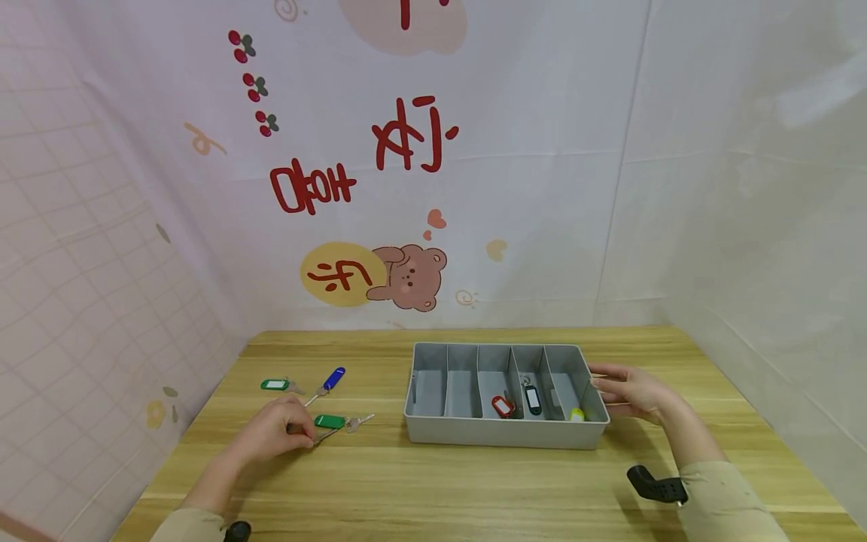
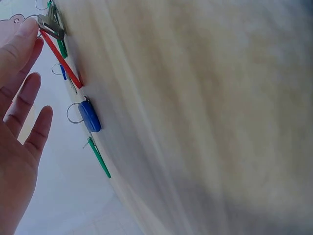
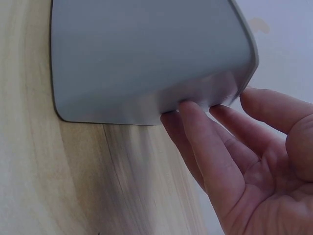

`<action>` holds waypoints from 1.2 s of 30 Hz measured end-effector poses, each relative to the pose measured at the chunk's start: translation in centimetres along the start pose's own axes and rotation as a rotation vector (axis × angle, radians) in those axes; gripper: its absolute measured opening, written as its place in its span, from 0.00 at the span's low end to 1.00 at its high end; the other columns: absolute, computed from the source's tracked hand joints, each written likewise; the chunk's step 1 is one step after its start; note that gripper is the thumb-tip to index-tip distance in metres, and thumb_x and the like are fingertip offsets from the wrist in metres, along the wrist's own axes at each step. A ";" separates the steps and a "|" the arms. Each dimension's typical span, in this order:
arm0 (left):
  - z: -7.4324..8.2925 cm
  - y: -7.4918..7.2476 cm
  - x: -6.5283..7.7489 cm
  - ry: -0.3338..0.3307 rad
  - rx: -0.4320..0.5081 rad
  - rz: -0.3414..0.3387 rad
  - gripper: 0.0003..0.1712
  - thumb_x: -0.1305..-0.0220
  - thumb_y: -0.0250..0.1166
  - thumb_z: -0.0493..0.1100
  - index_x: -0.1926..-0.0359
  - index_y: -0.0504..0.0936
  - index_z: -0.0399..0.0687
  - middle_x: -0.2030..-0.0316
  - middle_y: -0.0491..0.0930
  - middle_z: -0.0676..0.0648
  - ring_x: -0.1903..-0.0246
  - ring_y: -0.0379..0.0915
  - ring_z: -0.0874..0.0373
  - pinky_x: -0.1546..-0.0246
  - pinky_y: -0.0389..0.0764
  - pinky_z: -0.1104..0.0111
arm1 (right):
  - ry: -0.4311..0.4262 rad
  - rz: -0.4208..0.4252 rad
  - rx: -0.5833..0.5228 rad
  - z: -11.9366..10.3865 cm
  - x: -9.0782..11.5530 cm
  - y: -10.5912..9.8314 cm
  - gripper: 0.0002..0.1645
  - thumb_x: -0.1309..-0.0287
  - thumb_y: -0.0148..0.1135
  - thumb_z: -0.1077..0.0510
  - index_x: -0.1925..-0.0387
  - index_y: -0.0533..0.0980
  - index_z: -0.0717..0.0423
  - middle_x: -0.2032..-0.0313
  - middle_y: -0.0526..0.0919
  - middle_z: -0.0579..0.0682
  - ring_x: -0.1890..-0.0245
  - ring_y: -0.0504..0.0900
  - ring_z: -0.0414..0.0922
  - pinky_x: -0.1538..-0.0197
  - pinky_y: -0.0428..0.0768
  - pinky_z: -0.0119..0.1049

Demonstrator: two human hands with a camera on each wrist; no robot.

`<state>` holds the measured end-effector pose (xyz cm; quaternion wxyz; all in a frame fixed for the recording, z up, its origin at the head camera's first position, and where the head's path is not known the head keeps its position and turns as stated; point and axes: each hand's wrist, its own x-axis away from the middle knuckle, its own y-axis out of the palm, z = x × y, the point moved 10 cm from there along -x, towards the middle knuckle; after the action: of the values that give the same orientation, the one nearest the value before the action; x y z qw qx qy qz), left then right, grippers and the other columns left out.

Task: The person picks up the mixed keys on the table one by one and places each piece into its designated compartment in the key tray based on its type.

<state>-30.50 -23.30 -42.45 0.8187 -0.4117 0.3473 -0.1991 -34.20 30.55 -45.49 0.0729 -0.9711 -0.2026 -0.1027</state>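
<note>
My left hand pinches a red-tagged key between thumb and forefinger, low over the wooden table. The metal key hangs close beside my thumb in the left wrist view, while the other fingers spread loosely. Right beyond these fingertips lies a green-tagged key. A blue key tag and another green key tag lie farther back. One more blue tag shows in the left wrist view, hidden behind the hand from the head. My right hand rests its fingertips against the right wall of a grey divided box.
Inside the box, a red tag sits in the middle compartment, a dark tag in the fourth, and a yellow tag in the rightmost one. Printed cloth hangs behind the table and along both sides.
</note>
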 end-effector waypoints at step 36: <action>1.4 -1.7 -3.1 -0.073 0.059 0.106 0.11 0.53 0.78 0.33 0.72 0.87 0.55 0.71 0.82 0.61 0.66 0.72 0.60 0.65 0.77 0.60 | 0.004 -0.007 -0.011 0.1 -0.1 0.0 0.39 0.26 0.52 0.60 0.29 0.45 0.78 0.43 0.77 0.60 0.49 0.82 0.50 0.47 0.80 0.49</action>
<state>-31.63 -21.64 -39.27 0.8519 -0.3755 0.3327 -0.1506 -34.25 30.56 -45.63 0.0674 -0.9707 -0.2051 -0.1059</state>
